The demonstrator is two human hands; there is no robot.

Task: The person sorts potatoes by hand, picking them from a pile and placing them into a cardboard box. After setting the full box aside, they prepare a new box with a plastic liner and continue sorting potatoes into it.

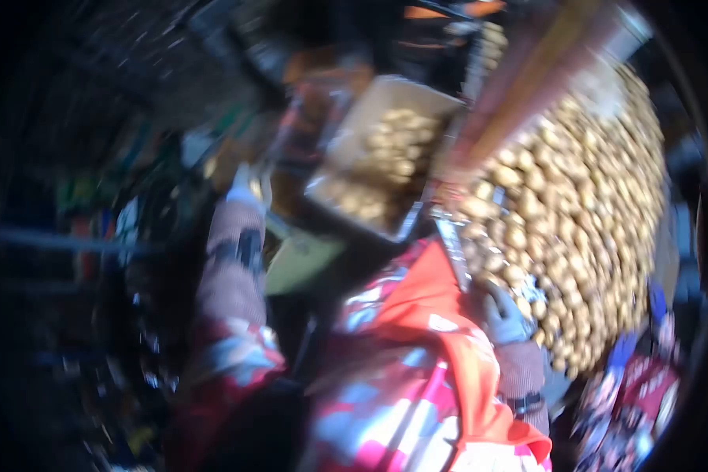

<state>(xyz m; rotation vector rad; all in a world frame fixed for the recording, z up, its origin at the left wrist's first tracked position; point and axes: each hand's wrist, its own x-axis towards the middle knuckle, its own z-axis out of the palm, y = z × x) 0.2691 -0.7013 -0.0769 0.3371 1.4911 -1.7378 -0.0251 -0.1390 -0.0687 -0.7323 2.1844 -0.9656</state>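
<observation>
My left hand (248, 186), in a light glove, is stretched out beside a box; its fingers are blurred, and a small pale thing shows at them. At the near edge of a large heap of potatoes (566, 212) is my right hand (505, 313), in a grey-blue glove. Its fingers point toward the potatoes, partly blurred, and whether they hold one is unclear. Between and beyond my hands stands a pale box (352, 141) with potatoes (401, 141) in it.
A blurred reddish-brown post or beam (519, 94) slants over the heap. Below the box lies a green surface (300, 259). At the lower right is another person (641, 385) with blue gloves (623, 348) near the heap. Dark blurred clutter fills the left side.
</observation>
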